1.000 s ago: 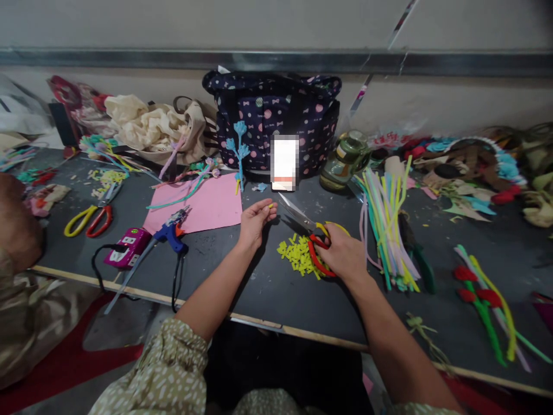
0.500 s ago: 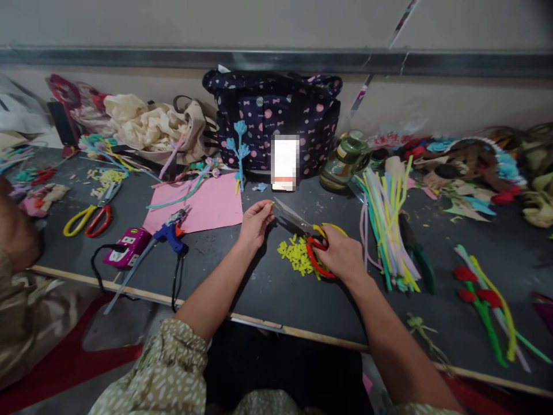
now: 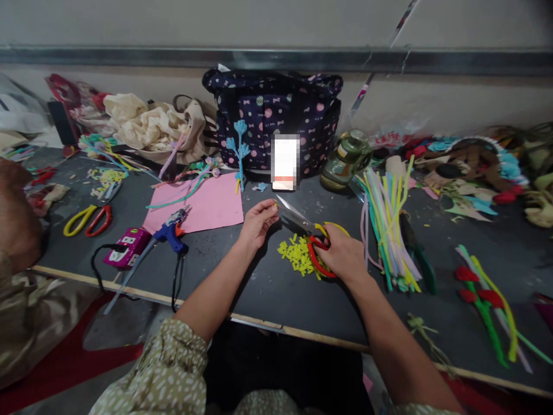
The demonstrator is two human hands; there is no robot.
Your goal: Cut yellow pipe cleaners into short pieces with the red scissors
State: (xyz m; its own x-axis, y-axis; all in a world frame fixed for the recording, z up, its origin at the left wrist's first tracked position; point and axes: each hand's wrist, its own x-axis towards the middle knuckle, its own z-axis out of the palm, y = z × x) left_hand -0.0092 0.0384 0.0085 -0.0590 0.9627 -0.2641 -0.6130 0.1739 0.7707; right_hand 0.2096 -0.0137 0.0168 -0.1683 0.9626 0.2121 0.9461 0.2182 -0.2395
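My right hand [image 3: 343, 252] is closed round the red and yellow handles of a pair of scissors [image 3: 296, 215]. Their slightly parted blades reach toward my left hand [image 3: 259, 223]. Thumb and forefinger of the left hand pinch a small yellow piece [image 3: 275, 203], mostly hidden by the fingertips, close beside the blade tips. Under the scissors lies a heap of short yellow-green cut pieces [image 3: 297, 255], partly covered by the handles and my right hand.
Left are a pink sheet [image 3: 211, 202], a blue glue gun [image 3: 170, 235], a purple power box [image 3: 127, 248] and other scissors [image 3: 88, 221]. Pipe cleaners [image 3: 391, 230] lie right. Behind stand a dark bag [image 3: 246, 104], a bright phone [image 3: 285, 161] and a jar [image 3: 343, 164]. Another person's arm [image 3: 19, 213] rests far left.
My left hand has shifted slightly to the right, nearer the scissors. The scissors have also moved a little to the right. At far left, the other person's arm has shifted slightly.
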